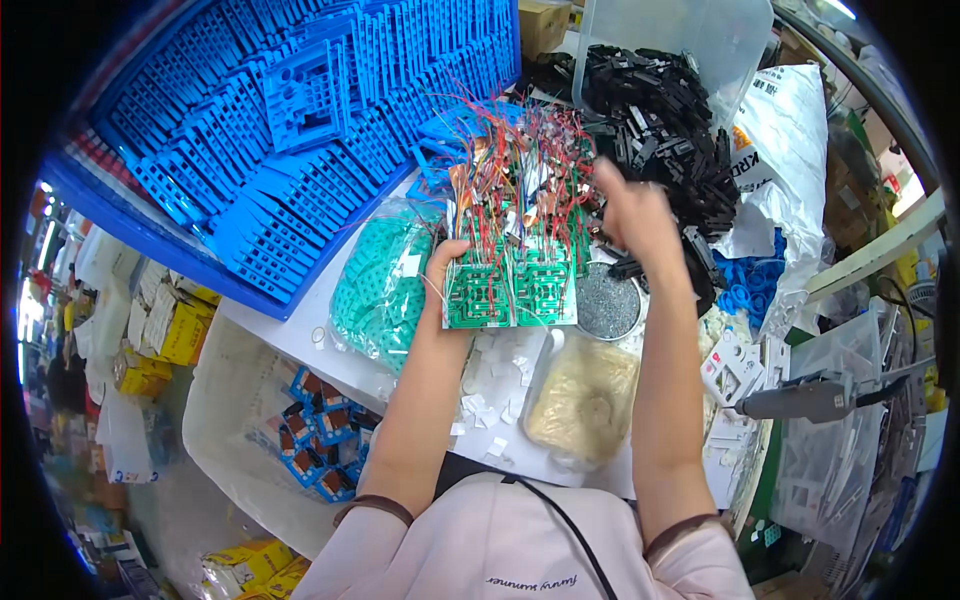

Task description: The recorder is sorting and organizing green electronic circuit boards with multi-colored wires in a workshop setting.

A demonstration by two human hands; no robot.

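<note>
My left hand (442, 265) is closed on the left edge of a green circuit board panel (512, 290), its thumb on top. Red, white and other coloured wires (525, 165) spread from the far side of the panel in a tangled bunch. To the right of those wires my right hand (637, 212) hovers, blurred by motion. One digit points up toward the wires, and the other fingers are too smeared to read. Just below that hand stands a round dish of small grey metal bits (608, 302). A heap of black plastic parts (665, 140) lies beyond it.
A big blue crate (330, 235) of blue plastic frames fills the far left. Bagged green parts (385, 290) lie beside my left forearm. Between my forearms sits a yellowish bagged block (585, 398). A grey screwdriver-like tool (795, 402) hangs at right. A bin (230, 410) holds blue assemblies.
</note>
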